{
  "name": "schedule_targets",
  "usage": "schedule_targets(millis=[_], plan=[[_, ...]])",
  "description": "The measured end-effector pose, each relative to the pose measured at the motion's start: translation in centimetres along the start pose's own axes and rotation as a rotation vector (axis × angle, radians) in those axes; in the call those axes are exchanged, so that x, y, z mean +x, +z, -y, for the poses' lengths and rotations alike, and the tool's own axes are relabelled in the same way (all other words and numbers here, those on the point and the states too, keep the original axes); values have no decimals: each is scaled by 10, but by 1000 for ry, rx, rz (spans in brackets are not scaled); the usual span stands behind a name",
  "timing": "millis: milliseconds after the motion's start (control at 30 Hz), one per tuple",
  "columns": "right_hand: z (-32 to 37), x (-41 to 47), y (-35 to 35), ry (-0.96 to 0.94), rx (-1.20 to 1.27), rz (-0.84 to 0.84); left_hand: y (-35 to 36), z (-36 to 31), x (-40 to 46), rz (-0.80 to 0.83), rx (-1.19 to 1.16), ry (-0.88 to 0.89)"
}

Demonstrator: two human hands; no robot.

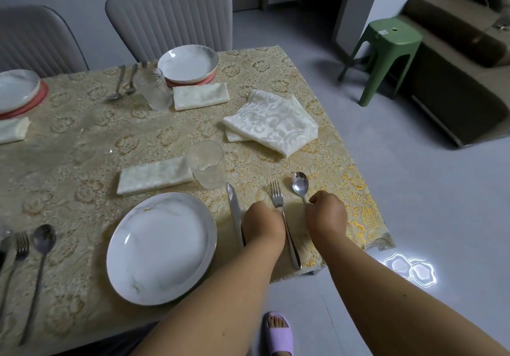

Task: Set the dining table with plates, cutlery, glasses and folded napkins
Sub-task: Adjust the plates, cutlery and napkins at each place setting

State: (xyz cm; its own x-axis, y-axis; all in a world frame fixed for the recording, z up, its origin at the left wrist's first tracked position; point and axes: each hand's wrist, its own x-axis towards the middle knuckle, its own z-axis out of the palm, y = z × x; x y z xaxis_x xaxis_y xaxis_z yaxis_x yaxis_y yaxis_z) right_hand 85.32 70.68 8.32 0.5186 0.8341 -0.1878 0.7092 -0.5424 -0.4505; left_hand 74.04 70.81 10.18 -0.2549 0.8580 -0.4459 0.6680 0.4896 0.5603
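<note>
Polished metal fork (pixel 276 197), spoon (pixel 300 183), knife (pixel 234 209). Glossy marbled ceramic plate (pixel 161 248) at 7 o'clock; clear ribbed glass (pixel 207 168). Damask cloth napkin (pixel 271 122) at 1 o'clock on gold-patterned woven tablecloth (pixel 82 140).

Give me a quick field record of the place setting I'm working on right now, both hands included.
left hand: grips the fork
right hand: pinches the spoon handle
knife: flat, between plate and fork
plate: left of the knife
glass: upright above the knife
folded napkin: left of the glass
loose napkins: near the table's right edge
</note>
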Motion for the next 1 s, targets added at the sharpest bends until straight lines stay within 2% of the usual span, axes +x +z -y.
schedule_targets(millis=[100, 200, 333, 533, 600, 767, 867, 1000], plan=[[13, -15, 3, -100, 15, 6, -16, 10, 2, -111, 182, 49], [27, -31, 10, -177, 47, 136, -27, 20, 3, -121, 311, 51], [37, -44, 25, -256, 70, 314, -30, 24, 2, -108, 307, 17], [39, -42, 31, -231, 111, 415, -38, 23, 5, -30, 246, -90], [35, -39, 26, -207, 144, 391, -37, 22, 4, 8, 210, -75], [21, -28, 12, -131, 268, 205, -28, 14, 3, 50, 138, -64], [15, -26, 8, -136, 205, 149, -26, 11, 3, 45, 67, -97], [11, -30, 14, -145, 103, 161, -21, 9, 0, 45, 11, -117]])
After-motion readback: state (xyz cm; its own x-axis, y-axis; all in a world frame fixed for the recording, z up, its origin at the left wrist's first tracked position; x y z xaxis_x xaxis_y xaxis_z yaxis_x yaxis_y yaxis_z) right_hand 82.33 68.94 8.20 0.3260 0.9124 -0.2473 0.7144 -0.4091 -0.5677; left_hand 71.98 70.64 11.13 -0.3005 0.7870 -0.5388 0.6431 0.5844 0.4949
